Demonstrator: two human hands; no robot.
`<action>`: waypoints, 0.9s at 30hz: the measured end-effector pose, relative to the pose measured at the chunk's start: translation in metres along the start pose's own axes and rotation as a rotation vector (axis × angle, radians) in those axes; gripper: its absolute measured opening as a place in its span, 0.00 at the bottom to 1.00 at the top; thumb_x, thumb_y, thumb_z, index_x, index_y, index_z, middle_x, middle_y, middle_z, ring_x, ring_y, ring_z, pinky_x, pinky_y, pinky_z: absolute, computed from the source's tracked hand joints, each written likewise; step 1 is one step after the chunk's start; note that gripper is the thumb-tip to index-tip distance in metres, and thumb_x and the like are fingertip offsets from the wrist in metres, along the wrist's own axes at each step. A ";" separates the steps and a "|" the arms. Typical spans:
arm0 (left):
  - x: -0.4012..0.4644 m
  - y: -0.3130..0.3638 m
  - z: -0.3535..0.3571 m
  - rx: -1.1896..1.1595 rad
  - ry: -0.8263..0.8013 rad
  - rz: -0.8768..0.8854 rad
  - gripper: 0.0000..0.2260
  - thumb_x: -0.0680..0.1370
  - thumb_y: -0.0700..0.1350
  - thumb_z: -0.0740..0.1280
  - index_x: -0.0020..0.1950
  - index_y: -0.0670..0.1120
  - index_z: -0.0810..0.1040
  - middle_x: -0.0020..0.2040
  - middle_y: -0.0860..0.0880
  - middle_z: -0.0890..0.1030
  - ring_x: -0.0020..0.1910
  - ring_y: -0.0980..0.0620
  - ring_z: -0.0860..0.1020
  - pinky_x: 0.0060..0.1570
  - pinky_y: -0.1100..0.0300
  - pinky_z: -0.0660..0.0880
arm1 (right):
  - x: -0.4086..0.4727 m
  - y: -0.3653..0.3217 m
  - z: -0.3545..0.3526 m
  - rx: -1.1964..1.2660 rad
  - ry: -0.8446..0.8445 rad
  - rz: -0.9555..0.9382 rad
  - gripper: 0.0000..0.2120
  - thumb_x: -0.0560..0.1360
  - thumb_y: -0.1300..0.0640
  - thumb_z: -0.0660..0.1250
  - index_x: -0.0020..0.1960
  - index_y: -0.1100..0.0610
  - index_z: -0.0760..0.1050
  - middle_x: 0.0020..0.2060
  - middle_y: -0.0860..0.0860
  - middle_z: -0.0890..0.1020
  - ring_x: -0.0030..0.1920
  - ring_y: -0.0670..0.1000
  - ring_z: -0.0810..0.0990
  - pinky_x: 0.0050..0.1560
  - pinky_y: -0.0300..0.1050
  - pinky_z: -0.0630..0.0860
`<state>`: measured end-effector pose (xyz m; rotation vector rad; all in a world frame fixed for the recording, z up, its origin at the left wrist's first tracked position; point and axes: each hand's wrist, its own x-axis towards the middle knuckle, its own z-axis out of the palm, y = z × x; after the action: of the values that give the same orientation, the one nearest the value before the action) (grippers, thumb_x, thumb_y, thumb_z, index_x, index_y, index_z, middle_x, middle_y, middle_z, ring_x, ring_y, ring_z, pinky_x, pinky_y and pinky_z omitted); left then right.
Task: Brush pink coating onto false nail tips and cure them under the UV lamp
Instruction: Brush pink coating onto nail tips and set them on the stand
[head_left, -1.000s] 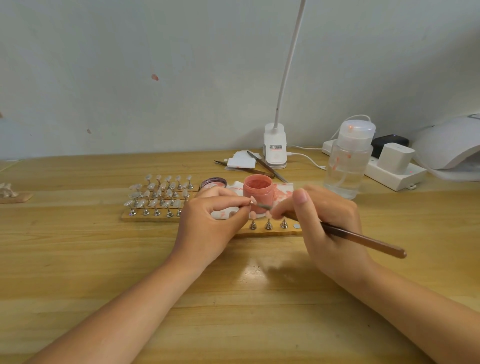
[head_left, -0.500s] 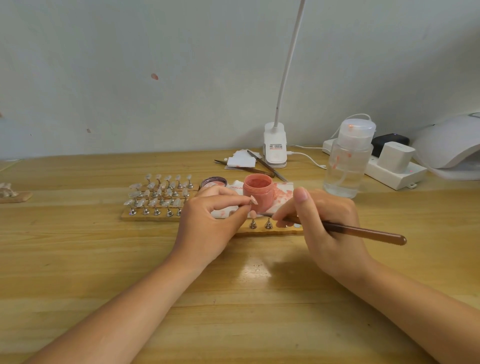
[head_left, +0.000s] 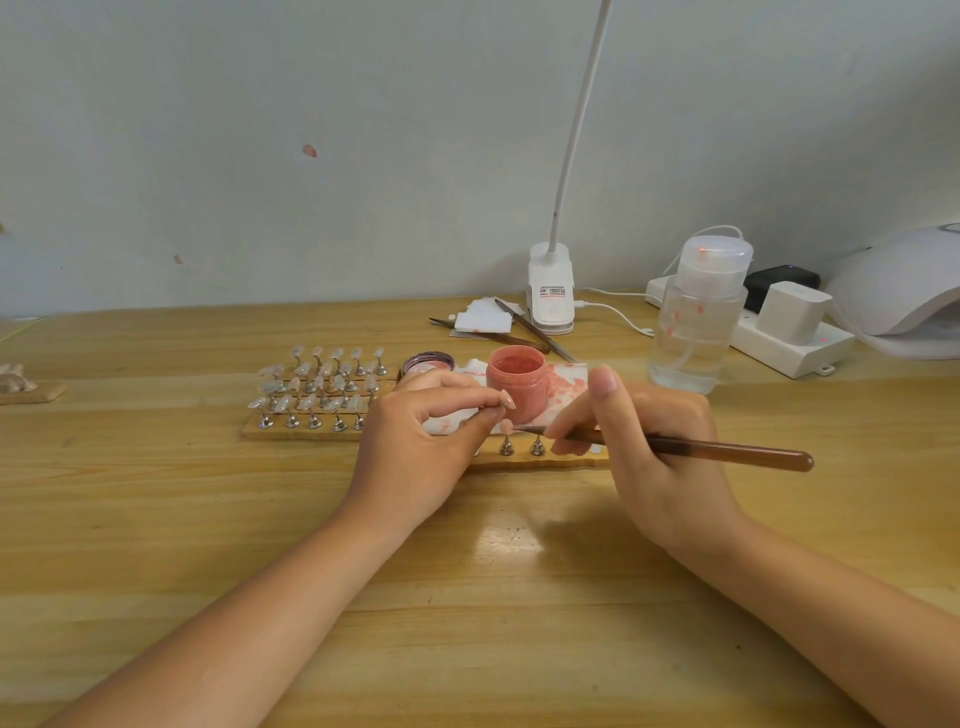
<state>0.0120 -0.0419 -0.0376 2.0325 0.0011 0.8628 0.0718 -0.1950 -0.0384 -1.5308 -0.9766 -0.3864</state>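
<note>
Two hands (head_left: 415, 447), brush (head_left: 727, 451), nail tip (head_left: 508, 401)

A salmon-pink round plastic jar (head_left: 518, 382) is seen on white paper blotched with pink stains (head_left: 567, 384). Right of the jar, a glossy brown wooden-handled brush (head_left: 727, 453) is shown; beneath, a honey-yellow grained wooden table (head_left: 208, 519).

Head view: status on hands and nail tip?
Left hand pinches nail tip. Right hand grips brush, bristles near a pink tip on the stand. Pink jar open just behind.
</note>
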 end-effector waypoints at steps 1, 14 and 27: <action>0.000 0.000 0.000 -0.001 0.000 0.002 0.11 0.69 0.36 0.72 0.42 0.53 0.81 0.40 0.58 0.80 0.45 0.67 0.75 0.47 0.78 0.65 | 0.000 -0.001 0.000 0.004 0.011 -0.012 0.24 0.78 0.49 0.54 0.34 0.61 0.81 0.29 0.50 0.81 0.32 0.44 0.80 0.34 0.46 0.76; 0.001 -0.002 0.000 0.003 0.008 0.034 0.11 0.69 0.38 0.72 0.41 0.55 0.81 0.40 0.60 0.80 0.45 0.65 0.77 0.47 0.76 0.68 | 0.001 -0.003 0.001 -0.018 -0.016 -0.024 0.21 0.78 0.53 0.53 0.39 0.60 0.81 0.35 0.47 0.82 0.39 0.42 0.81 0.41 0.41 0.77; 0.001 0.001 -0.001 -0.038 0.026 0.013 0.07 0.68 0.36 0.73 0.37 0.49 0.81 0.41 0.56 0.80 0.44 0.68 0.76 0.47 0.79 0.65 | -0.004 -0.007 0.000 0.019 0.036 -0.015 0.15 0.77 0.52 0.55 0.42 0.55 0.79 0.38 0.44 0.81 0.41 0.43 0.80 0.42 0.40 0.76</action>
<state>0.0120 -0.0412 -0.0360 1.9879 -0.0142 0.8910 0.0645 -0.1968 -0.0368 -1.4947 -0.9614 -0.4131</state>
